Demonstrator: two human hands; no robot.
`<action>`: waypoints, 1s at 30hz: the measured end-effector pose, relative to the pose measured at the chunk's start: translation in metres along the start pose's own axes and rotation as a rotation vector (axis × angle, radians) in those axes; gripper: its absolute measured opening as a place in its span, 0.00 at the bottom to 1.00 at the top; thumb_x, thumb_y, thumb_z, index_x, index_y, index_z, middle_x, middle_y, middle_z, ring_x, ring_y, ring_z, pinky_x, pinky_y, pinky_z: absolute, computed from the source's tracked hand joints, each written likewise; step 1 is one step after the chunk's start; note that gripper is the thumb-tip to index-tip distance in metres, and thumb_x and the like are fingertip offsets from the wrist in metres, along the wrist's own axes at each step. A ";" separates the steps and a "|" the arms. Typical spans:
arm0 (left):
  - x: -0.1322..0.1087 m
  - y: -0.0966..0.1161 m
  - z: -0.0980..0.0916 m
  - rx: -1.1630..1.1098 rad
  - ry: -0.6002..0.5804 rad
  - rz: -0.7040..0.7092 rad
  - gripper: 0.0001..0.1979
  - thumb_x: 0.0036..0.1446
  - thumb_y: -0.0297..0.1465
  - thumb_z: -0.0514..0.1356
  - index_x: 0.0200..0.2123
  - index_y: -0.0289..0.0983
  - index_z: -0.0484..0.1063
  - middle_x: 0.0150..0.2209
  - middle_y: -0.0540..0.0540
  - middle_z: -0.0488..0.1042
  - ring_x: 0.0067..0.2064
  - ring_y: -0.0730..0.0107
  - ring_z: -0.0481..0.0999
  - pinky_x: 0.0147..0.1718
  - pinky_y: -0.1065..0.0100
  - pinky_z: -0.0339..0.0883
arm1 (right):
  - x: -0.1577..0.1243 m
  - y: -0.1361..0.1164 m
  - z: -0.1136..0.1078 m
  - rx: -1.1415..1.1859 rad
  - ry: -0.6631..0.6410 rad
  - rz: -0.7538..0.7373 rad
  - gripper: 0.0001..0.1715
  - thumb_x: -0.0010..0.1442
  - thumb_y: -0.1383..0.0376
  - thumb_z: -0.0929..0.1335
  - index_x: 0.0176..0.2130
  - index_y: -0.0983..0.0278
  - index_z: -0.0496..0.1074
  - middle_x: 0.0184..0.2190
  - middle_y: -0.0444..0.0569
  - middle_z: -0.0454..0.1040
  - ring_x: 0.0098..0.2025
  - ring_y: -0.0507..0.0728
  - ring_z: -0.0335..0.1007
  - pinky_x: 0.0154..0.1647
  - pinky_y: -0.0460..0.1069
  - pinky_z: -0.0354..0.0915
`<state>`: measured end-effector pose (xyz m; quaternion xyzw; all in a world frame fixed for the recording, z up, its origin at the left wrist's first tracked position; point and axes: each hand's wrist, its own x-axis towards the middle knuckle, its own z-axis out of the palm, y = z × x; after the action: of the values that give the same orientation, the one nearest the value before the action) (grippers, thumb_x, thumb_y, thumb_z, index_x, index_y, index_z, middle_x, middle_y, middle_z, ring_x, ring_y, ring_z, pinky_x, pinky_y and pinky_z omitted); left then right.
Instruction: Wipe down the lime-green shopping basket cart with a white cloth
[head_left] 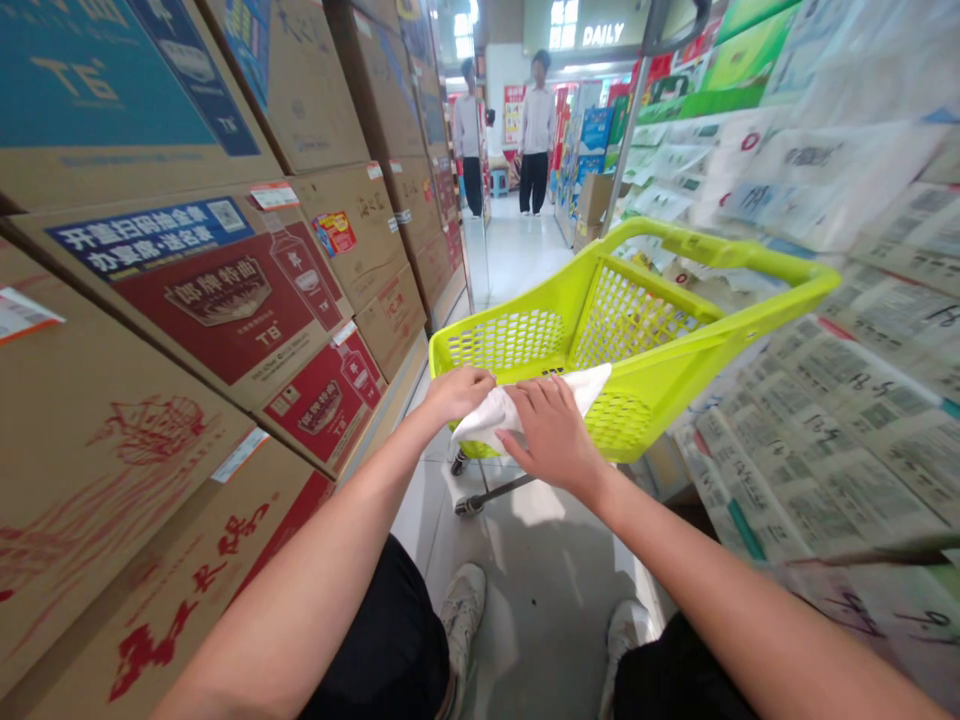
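Note:
A white cloth (487,418) hangs over the near rim of a yellow-green plastic shopping cart (679,372). My left hand (461,393) is closed over the rim's left corner, at the cloth's left end. Across the cloth lies my right hand (553,428), pressing it onto the rim, fingers bent over the top and thumb apart on the near side. The cloth's right corner sticks out beyond this hand. Some fingertips of both hands are hidden behind the rim.
Stacked cardboard cartons (232,290) line the left side. On the right stand piles of plastic-wrapped packs (817,430). A metal pole (628,140) rises behind the cart. A person (536,130) stands farther down the aisle; a similar figure shows beside a shiny panel.

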<state>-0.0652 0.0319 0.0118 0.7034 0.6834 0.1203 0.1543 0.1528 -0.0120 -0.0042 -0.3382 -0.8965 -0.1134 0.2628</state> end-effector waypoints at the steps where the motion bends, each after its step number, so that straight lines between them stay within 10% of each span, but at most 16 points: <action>1: -0.001 -0.001 -0.001 0.007 -0.032 0.006 0.22 0.66 0.44 0.49 0.42 0.46 0.84 0.47 0.49 0.84 0.47 0.56 0.80 0.38 0.64 0.65 | 0.001 0.001 -0.001 0.013 -0.015 -0.009 0.30 0.73 0.50 0.61 0.61 0.67 0.71 0.53 0.60 0.75 0.56 0.67 0.64 0.65 0.61 0.51; 8: 0.001 -0.004 0.001 -0.034 -0.026 0.070 0.21 0.66 0.41 0.51 0.44 0.47 0.84 0.49 0.50 0.84 0.50 0.57 0.80 0.43 0.65 0.67 | 0.001 0.091 -0.021 -0.303 0.105 0.378 0.26 0.73 0.55 0.59 0.35 0.65 0.78 0.34 0.59 0.75 0.43 0.67 0.64 0.51 0.61 0.55; 16: 0.001 0.006 0.008 -0.081 0.065 0.086 0.21 0.66 0.42 0.50 0.37 0.41 0.82 0.40 0.48 0.84 0.42 0.59 0.80 0.34 0.66 0.63 | 0.002 0.012 0.003 -0.022 0.058 0.036 0.20 0.67 0.58 0.65 0.52 0.67 0.75 0.46 0.58 0.76 0.50 0.66 0.63 0.57 0.59 0.56; 24: 0.007 -0.012 0.008 -0.187 0.056 0.151 0.22 0.66 0.41 0.49 0.36 0.41 0.82 0.41 0.50 0.85 0.45 0.61 0.81 0.41 0.66 0.68 | 0.000 0.088 -0.018 -0.235 0.093 0.282 0.24 0.73 0.58 0.59 0.30 0.61 0.75 0.30 0.55 0.74 0.41 0.65 0.63 0.49 0.58 0.55; 30: 0.004 -0.007 0.007 -0.145 0.096 0.117 0.24 0.67 0.44 0.49 0.39 0.41 0.83 0.43 0.46 0.85 0.47 0.57 0.81 0.42 0.64 0.69 | 0.004 0.030 -0.002 -0.034 0.021 0.043 0.17 0.70 0.63 0.63 0.51 0.63 0.77 0.43 0.54 0.79 0.49 0.64 0.66 0.57 0.58 0.54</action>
<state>-0.0685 0.0360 0.0023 0.7225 0.6374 0.2116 0.1645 0.1707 0.0118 0.0007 -0.3604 -0.8842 -0.1263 0.2690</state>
